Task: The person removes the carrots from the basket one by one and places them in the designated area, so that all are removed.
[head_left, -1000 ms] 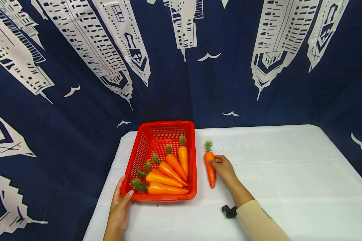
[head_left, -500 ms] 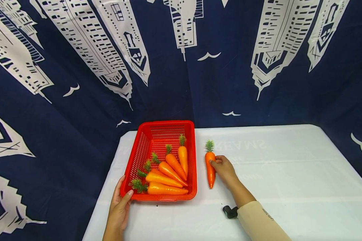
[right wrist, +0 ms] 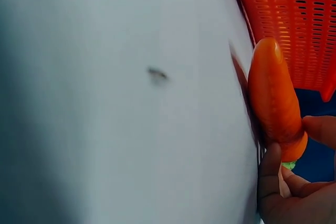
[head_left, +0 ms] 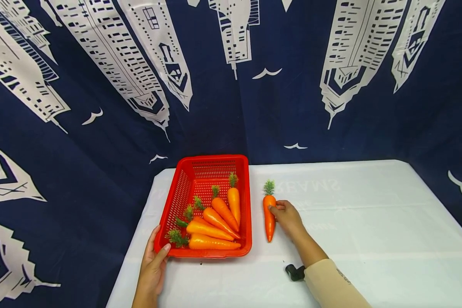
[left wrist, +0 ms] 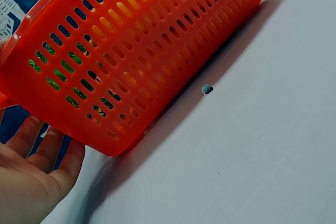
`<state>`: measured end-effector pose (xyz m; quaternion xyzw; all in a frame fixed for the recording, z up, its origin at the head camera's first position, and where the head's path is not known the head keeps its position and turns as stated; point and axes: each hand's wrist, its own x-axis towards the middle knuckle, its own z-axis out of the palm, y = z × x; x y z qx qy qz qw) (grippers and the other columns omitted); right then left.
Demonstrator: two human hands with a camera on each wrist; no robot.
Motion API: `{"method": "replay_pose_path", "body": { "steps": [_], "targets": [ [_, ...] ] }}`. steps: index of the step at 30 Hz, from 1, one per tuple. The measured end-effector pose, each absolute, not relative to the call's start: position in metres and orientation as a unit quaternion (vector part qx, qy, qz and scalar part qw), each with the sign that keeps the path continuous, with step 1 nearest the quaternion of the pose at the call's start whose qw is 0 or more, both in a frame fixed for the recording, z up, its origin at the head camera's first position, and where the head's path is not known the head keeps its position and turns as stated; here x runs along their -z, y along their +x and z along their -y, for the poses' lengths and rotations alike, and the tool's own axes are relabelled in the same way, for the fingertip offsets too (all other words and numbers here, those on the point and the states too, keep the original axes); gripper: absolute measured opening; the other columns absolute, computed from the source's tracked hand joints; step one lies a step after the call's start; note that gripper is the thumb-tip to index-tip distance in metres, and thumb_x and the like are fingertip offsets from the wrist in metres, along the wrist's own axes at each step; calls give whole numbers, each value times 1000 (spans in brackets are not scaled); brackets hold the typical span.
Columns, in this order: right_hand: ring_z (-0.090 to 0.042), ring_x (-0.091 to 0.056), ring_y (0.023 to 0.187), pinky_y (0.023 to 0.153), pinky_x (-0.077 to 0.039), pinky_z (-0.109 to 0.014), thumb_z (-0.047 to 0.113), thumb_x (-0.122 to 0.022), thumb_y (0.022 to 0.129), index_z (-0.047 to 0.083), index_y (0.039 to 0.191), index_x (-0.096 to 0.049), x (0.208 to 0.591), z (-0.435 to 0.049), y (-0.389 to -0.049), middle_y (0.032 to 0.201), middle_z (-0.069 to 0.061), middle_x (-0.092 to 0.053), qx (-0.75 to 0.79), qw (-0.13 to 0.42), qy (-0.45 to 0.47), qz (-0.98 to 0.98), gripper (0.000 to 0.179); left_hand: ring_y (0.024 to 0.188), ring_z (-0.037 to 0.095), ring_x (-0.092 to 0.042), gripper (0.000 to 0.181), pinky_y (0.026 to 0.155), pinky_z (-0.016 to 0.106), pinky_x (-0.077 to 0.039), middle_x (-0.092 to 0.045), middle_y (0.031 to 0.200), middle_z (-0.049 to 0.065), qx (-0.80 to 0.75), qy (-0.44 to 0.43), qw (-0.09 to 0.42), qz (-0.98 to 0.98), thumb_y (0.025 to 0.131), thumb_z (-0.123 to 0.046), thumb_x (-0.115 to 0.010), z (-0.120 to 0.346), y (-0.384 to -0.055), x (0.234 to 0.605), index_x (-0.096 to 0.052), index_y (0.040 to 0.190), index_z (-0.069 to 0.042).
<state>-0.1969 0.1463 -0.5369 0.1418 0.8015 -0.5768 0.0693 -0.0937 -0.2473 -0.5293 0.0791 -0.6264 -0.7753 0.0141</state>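
My left hand grips the near left corner of a red plastic basket, thumb over the rim and fingers along the outside. In the left wrist view the fingers lie against the slotted basket wall. Inside the basket lie several orange toy carrots with green tops, fanned out toward the right. To the right of the basket my right hand pinches a single toy carrot between thumb and fingers, green top pointing away. The right wrist view shows this carrot low over the white cloth.
A white cloth covers the table. Navy fabric with white buildings hangs behind and at the left. A small black object sits at my right sleeve. A dark speck lies near the basket.
The carrot in my right hand has shifted slightly to the right, and its tip has swung a little left, so it stands straighter. My left hand and the basket stay in place.
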Motion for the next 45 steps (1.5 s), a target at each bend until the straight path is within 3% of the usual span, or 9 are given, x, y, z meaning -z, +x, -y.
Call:
{"method": "replay_pose_path", "body": {
  "steps": [19,30,39,45],
  "targets": [
    [-27,-68,102,94,-57,-38,27,-63,99,-3,146,-44,537,-155,-189,136,-25,-53,611,72,145,-775,59,126,2,-49,68,88,16,-47,-27,161,-6,780,73,16,621,103,-5,-54,247,-94,531,-23,160,-24],
    [-32,-57,120,86,-53,-20,21,-64,97,0,148,-42,534,-163,-183,139,-23,-51,624,38,131,-769,60,127,3,-47,69,88,16,-46,-24,162,-7,779,78,11,623,103,-7,-54,247,-93,529,-23,161,-26],
    [-14,-59,107,84,-53,-19,20,-62,99,2,146,-46,527,-166,-181,137,-19,-54,626,23,122,-770,53,127,3,-48,68,89,16,-47,-25,162,-8,781,77,14,620,103,-7,-54,247,-93,531,-23,161,-26],
    [-23,-59,116,82,-48,-14,22,-61,100,7,145,-49,518,-163,-176,137,-16,-58,610,14,116,-784,49,127,3,-48,67,90,16,-47,-24,163,-6,782,68,22,619,103,-6,-53,246,-93,531,-24,160,-25]
  ]
}}
